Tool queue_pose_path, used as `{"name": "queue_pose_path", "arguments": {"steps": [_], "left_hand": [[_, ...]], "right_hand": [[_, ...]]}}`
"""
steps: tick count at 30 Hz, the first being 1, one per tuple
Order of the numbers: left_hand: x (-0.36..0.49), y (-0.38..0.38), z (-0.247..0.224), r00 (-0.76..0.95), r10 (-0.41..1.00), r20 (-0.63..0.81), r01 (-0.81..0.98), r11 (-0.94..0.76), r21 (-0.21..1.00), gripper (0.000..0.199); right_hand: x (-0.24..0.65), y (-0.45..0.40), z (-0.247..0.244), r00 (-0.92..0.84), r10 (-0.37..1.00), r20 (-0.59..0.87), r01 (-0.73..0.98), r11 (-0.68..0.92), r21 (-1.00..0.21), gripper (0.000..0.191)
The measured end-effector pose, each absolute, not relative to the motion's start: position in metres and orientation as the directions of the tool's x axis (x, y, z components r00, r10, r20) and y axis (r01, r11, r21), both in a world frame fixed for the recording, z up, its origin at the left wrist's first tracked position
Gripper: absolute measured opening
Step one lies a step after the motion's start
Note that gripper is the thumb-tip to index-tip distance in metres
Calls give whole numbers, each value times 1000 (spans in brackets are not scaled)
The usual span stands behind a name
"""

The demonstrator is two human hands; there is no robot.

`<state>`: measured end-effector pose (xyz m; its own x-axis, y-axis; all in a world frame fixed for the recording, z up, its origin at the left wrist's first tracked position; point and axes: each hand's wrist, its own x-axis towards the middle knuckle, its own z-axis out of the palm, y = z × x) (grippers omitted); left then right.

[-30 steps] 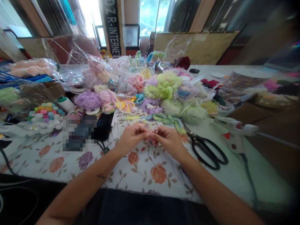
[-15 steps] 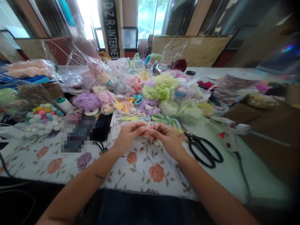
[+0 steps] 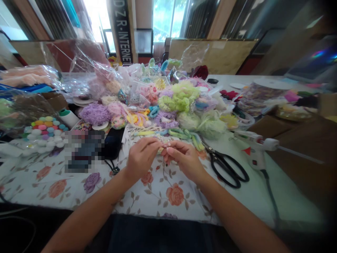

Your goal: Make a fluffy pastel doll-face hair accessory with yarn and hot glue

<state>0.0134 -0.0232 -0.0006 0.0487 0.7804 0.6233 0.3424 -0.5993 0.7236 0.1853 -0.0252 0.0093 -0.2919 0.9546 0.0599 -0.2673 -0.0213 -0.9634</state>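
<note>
Close together over the flowered cloth [image 3: 155,196], my left hand [image 3: 143,156] and my right hand [image 3: 183,158] meet at their fingertips. Both are closed in a pinch around something small and pale, too small and blurred to name. Just beyond the fingers lie yellow, blue and green fuzzy strips [image 3: 179,133]. Black-handled scissors [image 3: 228,168] rest to the right of my right hand. A black phone [image 3: 113,143] lies to the left of my left hand.
A heap of pastel yarn and net pieces [image 3: 184,98] spans the back. At the right are a white glue gun [image 3: 254,151] with its cord and a brown cardboard box [image 3: 297,147]. White and coloured pom-poms [image 3: 44,133] and a thread cone [image 3: 68,118] stand left.
My left hand has turned, its back now more toward the camera, and its fingers cover more of the small pale thing. The view has shifted slightly.
</note>
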Motion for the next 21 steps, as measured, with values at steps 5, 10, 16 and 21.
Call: {"name": "queue_pose_path", "arguments": {"steps": [5,10,16,21], "left_hand": [[19,-16,7,-119,983,139,-271,-166,948,19],[25,-14,7,111,986,-123,-538,164,827,24],[25,-17,1,225,966,-126,-484,223,846,21],[24,-17,-1,224,970,-91,-414,179,892,19]], "right_hand": [[187,-22,9,-100,987,124,-216,100,-971,21],[182,-20,8,-191,974,123,-160,92,-983,32],[184,-18,3,-151,976,158,-58,151,-987,23],[186,-18,3,-147,978,146,-16,146,-989,22]]}}
